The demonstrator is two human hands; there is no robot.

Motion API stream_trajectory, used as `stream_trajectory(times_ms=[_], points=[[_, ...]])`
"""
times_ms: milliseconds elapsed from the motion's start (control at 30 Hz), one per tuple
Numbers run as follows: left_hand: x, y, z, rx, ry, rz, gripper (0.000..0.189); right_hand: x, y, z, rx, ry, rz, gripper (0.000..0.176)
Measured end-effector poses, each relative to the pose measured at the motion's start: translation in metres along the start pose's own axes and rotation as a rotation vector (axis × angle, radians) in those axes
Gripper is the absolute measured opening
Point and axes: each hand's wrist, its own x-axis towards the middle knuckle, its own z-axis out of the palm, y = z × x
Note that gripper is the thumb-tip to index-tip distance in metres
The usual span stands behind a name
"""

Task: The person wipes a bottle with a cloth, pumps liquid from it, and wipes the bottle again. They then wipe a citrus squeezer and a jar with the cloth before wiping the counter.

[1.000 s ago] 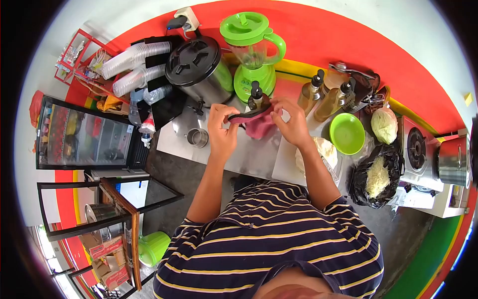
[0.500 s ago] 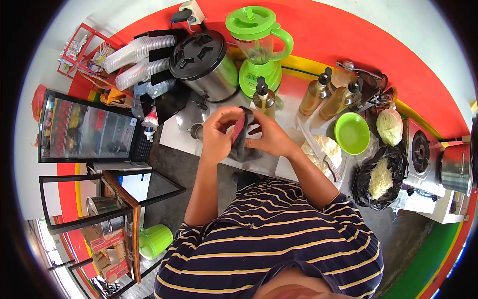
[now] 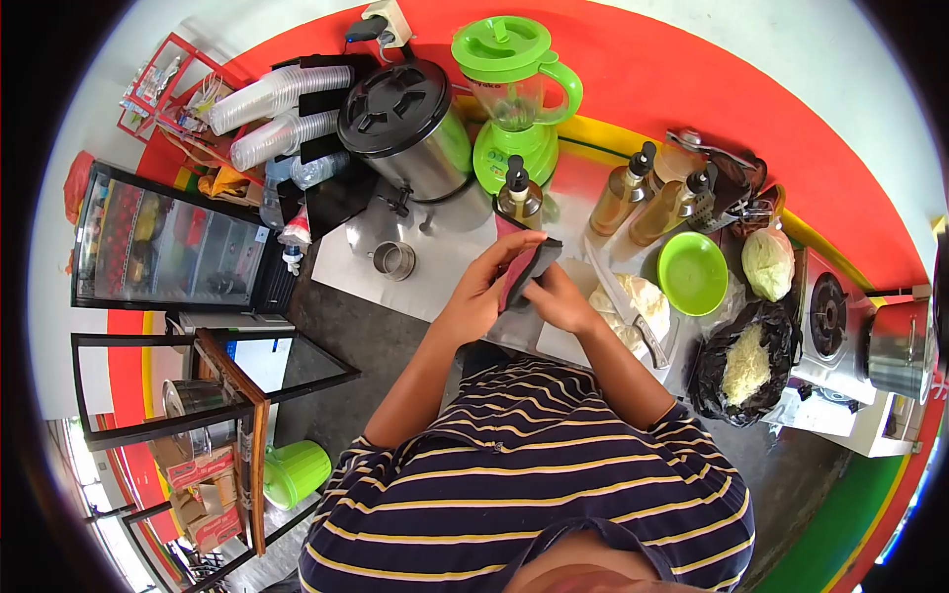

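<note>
Cloth (image 3: 527,269), dark red and grey, folded flat between both hands.

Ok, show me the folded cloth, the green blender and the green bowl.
folded cloth (image 3: 539,259), head view, on its dark upper end.
green blender (image 3: 504,146), head view, on its green base below the jug.
green bowl (image 3: 692,275), head view, on its bare inside.

A small street food and drink stall: a steel counter (image 3: 435,262) is crowded with stacked disposable plastic cups (image 3: 282,94), a green blender (image 3: 514,89), a tapped drinks urn (image 3: 405,124) and pump syrup bottles (image 3: 618,193), with a glass-fronted display fridge (image 3: 173,247) to one side and a gas burner (image 3: 825,301) beside a bag of shredded cabbage (image 3: 743,361) at the other
</note>
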Motion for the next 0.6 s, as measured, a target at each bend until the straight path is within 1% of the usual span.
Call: stream_trajectory(times_ms=[33, 67, 100, 133, 167, 200, 233, 267, 300, 333, 367, 433, 467, 500, 567, 600], points=[[0.005, -0.002, -0.001, -0.004, 0.001, 0.007, 0.039, -0.001, 0.015, -0.007, 0.099, 0.006, -0.109, 0.06], [0.01, -0.006, -0.005, 0.167, 0.021, 0.106, 0.037, -0.003, 0.029, -0.013, 0.198, 0.011, -0.218, 0.064], [0.017, -0.012, -0.009, 0.338, 0.042, 0.206, 0.035, -0.007, 0.034, -0.017, 0.189, 0.01, -0.221, 0.064], [0.021, -0.019, -0.018, 0.376, 0.091, 0.231, 0.026, -0.01, 0.037, -0.021, 0.406, 0.029, -0.144, 0.07], [0.027, -0.026, -0.028, 0.374, 0.09, 0.24, 0.026, -0.012, 0.039, -0.024, 0.623, 0.048, -0.066, 0.076], [0.033, -0.03, -0.036, 0.402, 0.239, 0.313, 0.027, -0.015, 0.018, -0.026, 0.6, 0.06, -0.104, 0.089], [0.04, -0.026, -0.041, 0.428, 0.389, 0.386, 0.027, -0.015, 0.023, -0.03, 0.594, 0.06, -0.111, 0.089], [0.046, -0.019, -0.049, 0.427, 0.387, 0.393, 0.027, -0.016, 0.033, -0.035, 0.485, 0.101, -0.177, 0.093], [0.051, -0.001, -0.051, 0.537, 0.36, 0.399, 0.029, -0.018, 0.039, -0.041, 0.377, 0.142, -0.242, 0.097], [0.057, 0.014, -0.052, 0.648, 0.332, 0.401, 0.031, -0.017, 0.036, -0.047, 0.398, 0.151, -0.216, 0.097], [0.063, 0.026, -0.051, 0.65, 0.331, 0.4, 0.031, -0.014, 0.036, -0.047, 0.4, 0.151, -0.217, 0.097], [0.078, 0.045, -0.051, 0.687, 0.177, 0.224, 0.042, -0.004, 0.021, -0.041, 0.389, 0.216, -0.172, 0.096], [0.086, 0.038, -0.06, 0.753, 0.142, 0.221, 0.044, 0.007, 0.008, -0.035, 0.351, 0.293, -0.138, 0.102], [0.091, 0.034, -0.066, 0.758, 0.146, 0.227, 0.044, 0.02, -0.01, -0.031, 0.139, 0.311, -0.224, 0.109], [0.1, 0.029, -0.072, 0.784, -0.045, 0.002, 0.043, 0.051, -0.024, -0.023, -0.14, 0.46, -0.479, 0.112], [0.098, 0.027, -0.065, 0.708, 0.016, 0.043, 0.038, 0.061, -0.023, -0.018, -0.14, 0.459, -0.485, 0.112]])
